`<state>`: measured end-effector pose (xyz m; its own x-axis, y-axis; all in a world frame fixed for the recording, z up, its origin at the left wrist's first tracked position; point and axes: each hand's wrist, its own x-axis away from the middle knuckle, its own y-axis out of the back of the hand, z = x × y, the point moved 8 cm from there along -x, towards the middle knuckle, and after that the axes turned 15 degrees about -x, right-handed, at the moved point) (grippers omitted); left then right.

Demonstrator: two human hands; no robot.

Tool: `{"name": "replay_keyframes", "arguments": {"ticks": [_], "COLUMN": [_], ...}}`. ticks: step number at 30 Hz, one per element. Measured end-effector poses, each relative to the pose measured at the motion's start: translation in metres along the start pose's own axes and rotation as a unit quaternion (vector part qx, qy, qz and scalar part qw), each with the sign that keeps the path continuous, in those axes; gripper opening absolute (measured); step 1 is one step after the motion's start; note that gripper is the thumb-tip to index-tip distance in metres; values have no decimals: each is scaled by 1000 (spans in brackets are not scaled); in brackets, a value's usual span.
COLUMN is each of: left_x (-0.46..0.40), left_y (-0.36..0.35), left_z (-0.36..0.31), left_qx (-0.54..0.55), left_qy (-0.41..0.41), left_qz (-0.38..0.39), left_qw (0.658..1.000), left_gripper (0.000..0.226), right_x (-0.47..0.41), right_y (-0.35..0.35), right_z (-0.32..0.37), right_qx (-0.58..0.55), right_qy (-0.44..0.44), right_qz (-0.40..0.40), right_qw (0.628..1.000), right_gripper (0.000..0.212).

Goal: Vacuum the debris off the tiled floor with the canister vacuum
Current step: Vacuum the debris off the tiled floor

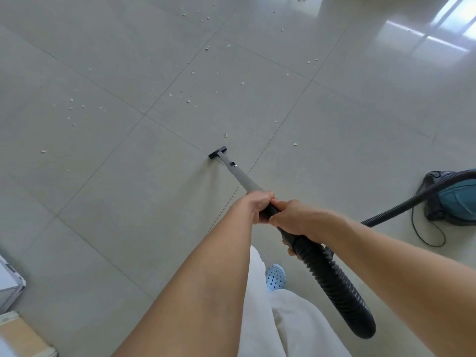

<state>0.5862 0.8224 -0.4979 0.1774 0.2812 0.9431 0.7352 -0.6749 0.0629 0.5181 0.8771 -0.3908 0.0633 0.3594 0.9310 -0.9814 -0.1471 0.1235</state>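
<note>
Tiled floor (108,202), pale grey, strewn with white debris (186,97) mostly ahead and left of the nozzle (217,152). Wand (239,175): long axis running forward-left from hands to floor. Left hand (258,206) foremost, right hand (296,219) behind; both grip the handle. Canister vacuum (453,197): right, hose-linked.

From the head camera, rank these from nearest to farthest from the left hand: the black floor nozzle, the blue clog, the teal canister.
Measured from the left hand:
1. Blue clog, below the hands, beside the white trouser leg.
2. Black floor nozzle, ahead at the wand's far end.
3. Teal canister, far right at the frame's edge.
</note>
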Motion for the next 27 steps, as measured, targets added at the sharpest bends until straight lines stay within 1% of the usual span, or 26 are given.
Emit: {"name": "replay_keyframes", "arguments": {"ticks": [4,7,9,12,14,23,27], "left_x": [-27,-49,-62,-82,-94,-140,-147], "left_y": [21,45,58,79,92,143,143], "left_z": [-5,-14,-22,-40,-55,-121,-134], "left_qx": [3,-12,-26,-39,-47,-70,-70], "left_qy": [13,16,18,19,14,-2,-9], "left_qz": [-24,-43,-48,-56,-57,-75,-74], "left_qw": [1000,999,998,997,997,995,995], "left_gripper": [5,33,43,44,44,44,46], "right_x": [-25,-51,-65,-87,-100,-151,-156], "right_y": [-8,-10,-9,-6,-2,19,28], "right_z": [16,34,46,67,83,152,161], "right_qx": [4,10,13,2,-8,-8,12], "right_qy": [37,64,78,90,99,102,95], "right_qz": [3,-1,0,-4,-8,-25,-26], "right_qw": [999,998,997,996,995,994,995], "right_gripper": [39,44,49,58,60,53,51]}}
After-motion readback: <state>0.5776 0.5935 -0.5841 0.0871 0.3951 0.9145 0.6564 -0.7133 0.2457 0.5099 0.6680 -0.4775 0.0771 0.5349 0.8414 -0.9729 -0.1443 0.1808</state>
